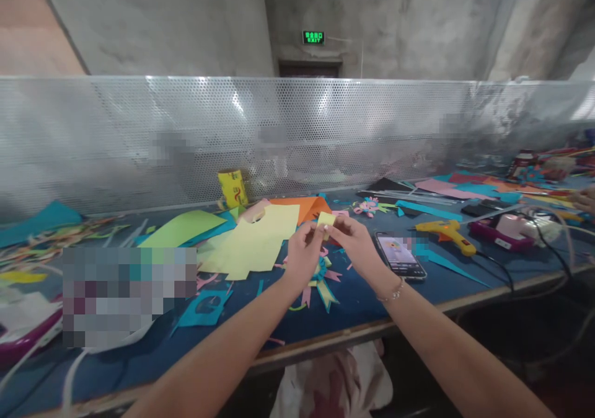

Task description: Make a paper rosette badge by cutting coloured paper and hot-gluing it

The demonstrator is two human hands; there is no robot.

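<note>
Between my two hands is a small piece of pale yellow paper (326,219), raised a little over the table. My left hand (303,250) pinches it from the left, fingers closed. From the right, my right hand (354,238) grips the same piece with closed fingertips. Below them lies a paper rosette (320,275) in blue, pink and yellow with ribbon-like tails, partly covered by my hands. Large cut sheets of pale yellow paper (251,244) spread out left of my hands. A phone (400,255) with a lit screen lies beside my right wrist.
A yellow glue gun (446,235) with a black cable rests right of the phone. Blue paper with a cut-out (218,309) lies at front left. A yellow box (232,188) stands near the perforated metal screen (297,133). Another person's hand (586,200) shows at far right.
</note>
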